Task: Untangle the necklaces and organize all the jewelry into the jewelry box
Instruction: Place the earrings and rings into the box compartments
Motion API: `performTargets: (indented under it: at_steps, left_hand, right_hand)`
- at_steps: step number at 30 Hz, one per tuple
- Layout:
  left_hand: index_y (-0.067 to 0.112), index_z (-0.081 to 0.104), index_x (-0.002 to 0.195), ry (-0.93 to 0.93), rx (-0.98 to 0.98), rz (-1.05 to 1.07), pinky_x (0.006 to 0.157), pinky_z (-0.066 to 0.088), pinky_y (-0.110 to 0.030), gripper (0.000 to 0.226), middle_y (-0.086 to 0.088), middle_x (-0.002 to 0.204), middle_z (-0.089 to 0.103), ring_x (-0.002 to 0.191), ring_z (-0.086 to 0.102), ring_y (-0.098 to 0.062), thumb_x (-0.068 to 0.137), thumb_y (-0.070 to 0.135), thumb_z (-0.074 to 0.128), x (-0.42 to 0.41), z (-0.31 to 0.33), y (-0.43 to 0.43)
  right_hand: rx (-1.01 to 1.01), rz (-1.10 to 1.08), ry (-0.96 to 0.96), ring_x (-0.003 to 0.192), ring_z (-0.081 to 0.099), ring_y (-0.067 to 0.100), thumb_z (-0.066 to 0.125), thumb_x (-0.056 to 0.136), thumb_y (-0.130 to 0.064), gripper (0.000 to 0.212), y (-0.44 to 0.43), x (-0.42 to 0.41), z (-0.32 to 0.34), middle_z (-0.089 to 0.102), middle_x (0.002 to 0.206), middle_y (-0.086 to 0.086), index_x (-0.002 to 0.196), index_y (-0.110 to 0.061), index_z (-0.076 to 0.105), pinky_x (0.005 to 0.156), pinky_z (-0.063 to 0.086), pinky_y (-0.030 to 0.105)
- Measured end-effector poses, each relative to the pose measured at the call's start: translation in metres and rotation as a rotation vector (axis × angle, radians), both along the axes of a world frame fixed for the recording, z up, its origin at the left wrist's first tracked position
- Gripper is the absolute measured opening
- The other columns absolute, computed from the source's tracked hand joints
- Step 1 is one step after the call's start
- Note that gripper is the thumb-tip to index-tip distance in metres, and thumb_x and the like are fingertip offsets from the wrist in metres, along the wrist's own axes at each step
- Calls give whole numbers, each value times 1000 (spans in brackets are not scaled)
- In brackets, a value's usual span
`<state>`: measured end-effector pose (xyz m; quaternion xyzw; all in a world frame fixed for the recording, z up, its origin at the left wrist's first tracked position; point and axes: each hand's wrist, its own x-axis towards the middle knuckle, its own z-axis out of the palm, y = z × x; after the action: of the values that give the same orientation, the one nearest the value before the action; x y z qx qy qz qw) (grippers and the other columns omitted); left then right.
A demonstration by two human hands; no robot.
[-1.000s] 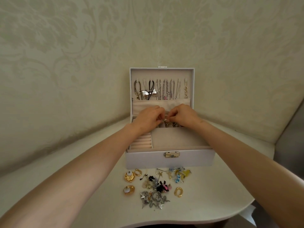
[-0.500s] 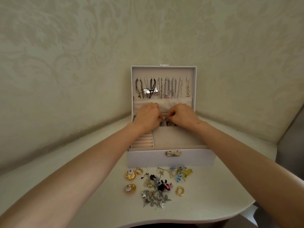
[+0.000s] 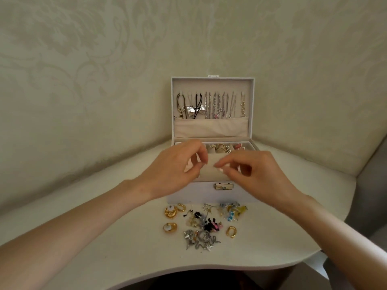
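Hovering over the front half of the open box (image 3: 201, 195), the left hand (image 3: 176, 170) and right hand (image 3: 257, 174) are curling their fingers toward each other, tips nearly meeting; whether either is pinching anything cannot be told. Necklaces (image 3: 211, 105) are hanging in a row inside the upright lid, rings (image 3: 219, 148) are sitting in the back compartments, and the loose pile (image 3: 207, 225) is lying just before the box's front wall, between the forearms. Bare table (image 3: 104, 237) is stretching out on both sides of the pile, its curved near edge running close below it.
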<state>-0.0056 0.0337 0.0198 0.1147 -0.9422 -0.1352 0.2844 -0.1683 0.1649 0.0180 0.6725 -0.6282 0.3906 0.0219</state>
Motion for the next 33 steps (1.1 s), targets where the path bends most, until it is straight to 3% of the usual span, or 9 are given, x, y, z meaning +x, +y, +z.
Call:
performTargets:
  at_steps: [3,6,9,12,15,21,26,29,33]
  left_hand:
    - [19,57,82,-30,5,-125,62,42,-20,18,13,78,56,72,54,-7,80,5,46,21,-4,12]
    - [20,58,78,-181,35,-200,60,37,-10,16,19,71,52,66,51,1,77,9,46,31,-9,21]
    - [25,61,91,-414,-48,-276,63,33,-7,9,17,87,55,73,45,6,85,25,55,31,-21,24]
    - [27,63,100,-535,-71,-291,66,28,-6,18,15,100,48,83,37,7,87,39,60,29,-34,23]
    - [25,65,100,-568,-53,-273,65,28,-8,18,15,101,45,84,36,8,87,38,62,26,-38,23]
    - [20,64,92,-563,-24,-252,72,43,-30,11,9,98,49,83,46,-3,88,29,61,24,-35,25]
    - [17,62,98,-613,9,-267,70,37,-19,12,11,99,46,78,41,1,91,26,57,25,-33,23]
    - [21,58,100,-613,44,-259,69,34,-15,10,17,98,41,74,43,4,94,28,54,27,-31,22]
    - [24,53,94,-567,88,-260,67,34,-9,2,15,110,44,75,46,5,95,26,53,29,-27,21]
  right_hand:
    - [144,46,11,55,51,0,73,80,-21,11,18,-2,-17,53,55,-24,86,-30,74,54,34,9]
    - [329,96,50,55,51,0,75,79,-27,12,27,-7,-29,57,55,-18,88,-36,73,56,35,11]
    - [416,161,102,56,49,3,72,81,-31,18,30,-3,-41,58,58,-14,97,-40,71,58,35,12]
    - [411,170,153,54,46,0,71,81,-33,22,29,4,-49,50,55,-23,101,-41,68,58,34,12]
    - [356,188,114,50,43,-1,68,79,-35,22,29,9,-53,44,49,-18,101,-40,66,56,32,10]
    - [324,194,116,52,44,-8,67,73,-42,21,25,21,-60,44,48,-24,91,-33,65,53,25,7]
    - [235,132,172,57,38,6,57,74,-39,13,23,27,-64,27,43,-20,86,-33,59,47,21,11]
    - [204,89,116,46,37,2,51,77,-40,14,23,24,-65,30,42,-17,85,-31,60,49,22,3]
    - [165,29,-40,43,35,7,64,83,-25,2,20,18,-61,36,41,-12,82,-25,66,53,33,11]
